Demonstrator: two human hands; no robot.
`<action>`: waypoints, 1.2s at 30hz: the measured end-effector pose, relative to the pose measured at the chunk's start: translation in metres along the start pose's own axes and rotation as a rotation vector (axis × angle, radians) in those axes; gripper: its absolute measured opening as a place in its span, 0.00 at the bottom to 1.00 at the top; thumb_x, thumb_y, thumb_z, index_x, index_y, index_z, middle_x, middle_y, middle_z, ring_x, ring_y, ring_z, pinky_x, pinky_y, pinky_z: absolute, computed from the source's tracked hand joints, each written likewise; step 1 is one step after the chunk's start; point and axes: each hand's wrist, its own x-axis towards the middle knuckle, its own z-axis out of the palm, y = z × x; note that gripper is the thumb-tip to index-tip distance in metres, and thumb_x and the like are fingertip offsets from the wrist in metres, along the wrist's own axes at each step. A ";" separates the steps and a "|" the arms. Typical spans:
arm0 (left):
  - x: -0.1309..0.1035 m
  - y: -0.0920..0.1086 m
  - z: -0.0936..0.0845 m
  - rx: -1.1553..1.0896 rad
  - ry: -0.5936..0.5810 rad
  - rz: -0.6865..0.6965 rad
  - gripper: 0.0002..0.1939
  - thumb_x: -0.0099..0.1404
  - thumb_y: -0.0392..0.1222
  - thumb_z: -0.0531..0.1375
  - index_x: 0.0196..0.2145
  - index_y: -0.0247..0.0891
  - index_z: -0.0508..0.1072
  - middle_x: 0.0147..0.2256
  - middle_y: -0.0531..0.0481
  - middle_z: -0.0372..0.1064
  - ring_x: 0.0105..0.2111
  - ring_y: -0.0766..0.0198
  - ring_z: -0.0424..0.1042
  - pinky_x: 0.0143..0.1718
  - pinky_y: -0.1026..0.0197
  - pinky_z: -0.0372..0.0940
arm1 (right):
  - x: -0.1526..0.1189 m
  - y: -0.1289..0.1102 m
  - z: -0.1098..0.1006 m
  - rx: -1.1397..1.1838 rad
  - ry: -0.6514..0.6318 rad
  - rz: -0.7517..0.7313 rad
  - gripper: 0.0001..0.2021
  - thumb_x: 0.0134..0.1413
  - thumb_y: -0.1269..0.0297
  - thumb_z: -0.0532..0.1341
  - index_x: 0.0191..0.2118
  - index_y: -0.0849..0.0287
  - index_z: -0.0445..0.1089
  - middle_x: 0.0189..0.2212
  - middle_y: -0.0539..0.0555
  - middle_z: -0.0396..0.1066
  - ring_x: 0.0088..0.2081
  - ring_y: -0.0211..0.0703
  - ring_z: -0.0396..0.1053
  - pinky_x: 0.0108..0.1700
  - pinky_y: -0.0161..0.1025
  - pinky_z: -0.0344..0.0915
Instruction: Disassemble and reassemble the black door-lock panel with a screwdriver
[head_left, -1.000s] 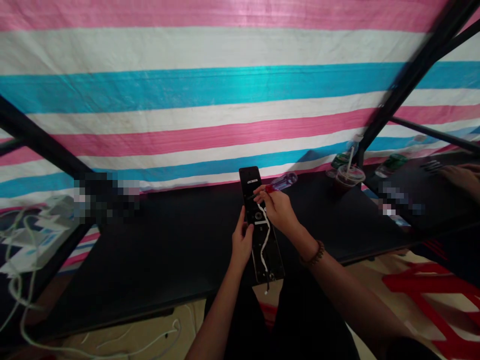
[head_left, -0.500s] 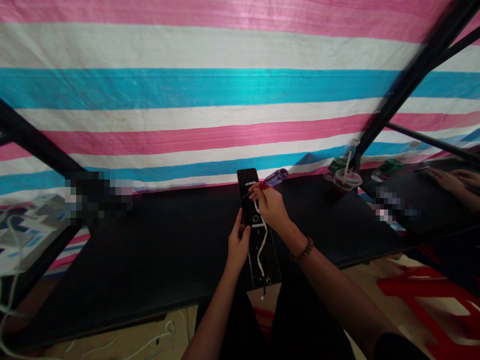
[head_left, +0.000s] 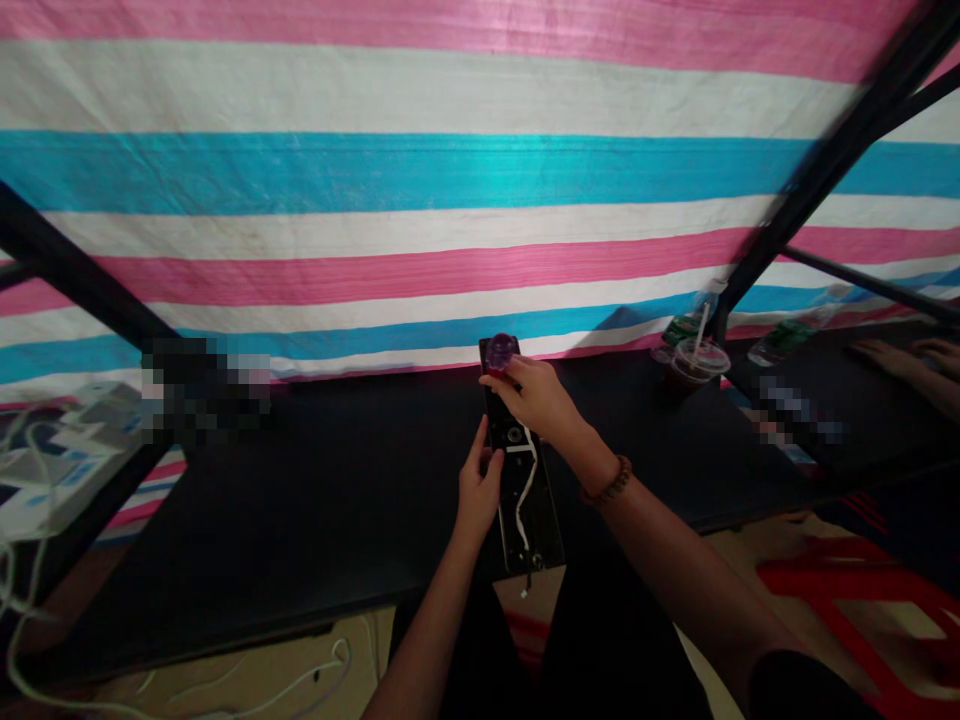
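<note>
A long black panel-like device lies lengthwise on the black table, its near end reaching past the front edge. Along it runs a white cable with a small connector hanging at the near end. My left hand grips the device's left side, thumb on top and fingers along the edge. Over the far part of the device, my right hand is closed around a screwdriver with a clear purple and red handle. The handle's end faces up toward me; the tip is hidden beneath it and the hand.
A lidded plastic cup with a straw and a green-labelled bottle stand at the right. Further right rest another person's hands. White boxes and cables sit at the left; a red stool stands below right.
My right hand has swung the screwdriver from slanting right to nearly upright over the far part of the device. My left hand keeps its hold.
</note>
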 end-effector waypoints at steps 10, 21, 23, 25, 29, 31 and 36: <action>-0.002 -0.004 0.000 0.001 -0.007 0.049 0.40 0.64 0.48 0.64 0.69 0.40 0.56 0.27 0.57 0.66 0.24 0.70 0.65 0.27 0.67 0.63 | 0.008 0.013 0.011 0.291 -0.027 0.162 0.06 0.62 0.65 0.61 0.37 0.58 0.76 0.28 0.52 0.76 0.27 0.42 0.74 0.32 0.37 0.70; -0.002 -0.009 0.000 -0.012 -0.022 0.021 0.40 0.65 0.49 0.62 0.70 0.41 0.54 0.34 0.52 0.74 0.29 0.67 0.72 0.32 0.65 0.67 | 0.009 0.018 0.021 0.516 0.007 0.339 0.09 0.57 0.57 0.65 0.34 0.57 0.70 0.23 0.49 0.73 0.24 0.41 0.75 0.28 0.37 0.74; -0.001 -0.011 -0.001 -0.019 -0.034 0.031 0.39 0.65 0.49 0.62 0.70 0.41 0.54 0.35 0.52 0.74 0.30 0.67 0.72 0.33 0.65 0.67 | 0.008 0.020 0.023 0.520 -0.020 0.324 0.09 0.59 0.57 0.63 0.34 0.58 0.71 0.23 0.49 0.73 0.25 0.41 0.75 0.30 0.37 0.74; 0.000 -0.012 -0.001 -0.027 -0.039 0.039 0.39 0.66 0.49 0.62 0.70 0.40 0.55 0.35 0.51 0.75 0.30 0.66 0.72 0.33 0.65 0.67 | 0.007 0.021 0.024 0.507 -0.030 0.310 0.09 0.60 0.57 0.63 0.35 0.58 0.73 0.23 0.49 0.73 0.25 0.40 0.75 0.31 0.37 0.74; 0.000 -0.011 -0.001 -0.022 -0.027 0.050 0.38 0.66 0.47 0.62 0.70 0.40 0.55 0.36 0.50 0.75 0.31 0.66 0.71 0.34 0.64 0.67 | 0.008 0.021 0.025 0.415 0.039 0.240 0.11 0.58 0.56 0.65 0.32 0.58 0.76 0.29 0.53 0.74 0.28 0.41 0.73 0.31 0.37 0.71; 0.000 -0.009 0.000 -0.015 -0.017 0.055 0.38 0.65 0.47 0.62 0.69 0.40 0.56 0.36 0.50 0.75 0.31 0.66 0.71 0.34 0.64 0.67 | 0.009 0.020 0.023 0.350 0.092 0.179 0.09 0.57 0.58 0.66 0.32 0.57 0.78 0.34 0.55 0.75 0.34 0.44 0.74 0.36 0.39 0.72; -0.002 -0.006 0.000 -0.020 -0.018 0.042 0.38 0.65 0.47 0.62 0.69 0.42 0.57 0.35 0.51 0.75 0.31 0.66 0.71 0.35 0.64 0.67 | 0.008 0.015 0.017 0.334 0.092 0.124 0.08 0.60 0.66 0.61 0.40 0.56 0.78 0.37 0.54 0.78 0.41 0.46 0.75 0.46 0.43 0.70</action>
